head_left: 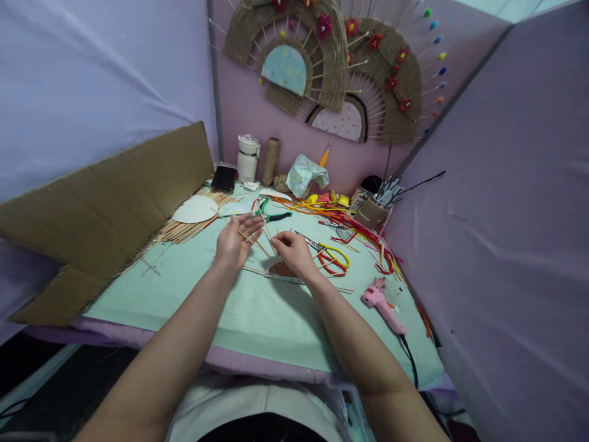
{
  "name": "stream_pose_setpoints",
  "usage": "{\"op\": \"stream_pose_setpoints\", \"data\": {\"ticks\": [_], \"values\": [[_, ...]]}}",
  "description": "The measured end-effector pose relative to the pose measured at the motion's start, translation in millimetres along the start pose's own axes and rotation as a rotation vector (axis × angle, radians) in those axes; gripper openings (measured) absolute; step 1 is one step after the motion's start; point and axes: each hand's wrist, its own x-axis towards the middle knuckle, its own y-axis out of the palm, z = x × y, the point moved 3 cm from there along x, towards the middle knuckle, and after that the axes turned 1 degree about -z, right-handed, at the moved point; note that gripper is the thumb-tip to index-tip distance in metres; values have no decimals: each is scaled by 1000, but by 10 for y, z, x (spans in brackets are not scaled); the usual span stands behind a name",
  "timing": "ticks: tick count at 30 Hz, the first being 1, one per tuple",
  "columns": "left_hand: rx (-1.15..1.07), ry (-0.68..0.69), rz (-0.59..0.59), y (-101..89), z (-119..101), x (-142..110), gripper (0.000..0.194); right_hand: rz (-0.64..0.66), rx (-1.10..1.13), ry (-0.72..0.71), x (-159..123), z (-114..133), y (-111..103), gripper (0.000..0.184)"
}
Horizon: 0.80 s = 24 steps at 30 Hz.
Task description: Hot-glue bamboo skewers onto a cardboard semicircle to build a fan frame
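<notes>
The right hand pinches a thin stick over the brown half-round piece; the left hand is loosely spread just beside. Scissors crowd the right. Bare table opens leftward and nearward, bounded by cardboard at left; a glue gun lies near the right edge.

Bottle: white, lidded, upright.
Phone: dark, lying just left of the bottle.
Twine roll: brown, on end just right of the bottle.
Cloth: pale blue, crumpled, farther right of the bottle.
Cardboard: brown, standing left of the bottle.
Wall hangings: two flowered arches, above and rightward of the bottle.
</notes>
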Motion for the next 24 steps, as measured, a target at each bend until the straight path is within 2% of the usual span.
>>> {"op": "stream_pose_setpoints", "data": {"ticks": [3, 5, 14, 24], "values": [[-120, 185, -204, -132, -170, 87, 46, 31, -151, 10, -21, 6, -12, 16], [-155, 236, -254, -187, -244, 125, 47, 85, -254, 7, -46, 20, 9, 13], [-161, 256, -236, -226, -254, 160, 43, 253, -646, -25, -118, 78, 137, 21], [-156, 228, -235, -227, -249, 164, 42, 291, -779, -73, -135, 82, 180, 22]]}}
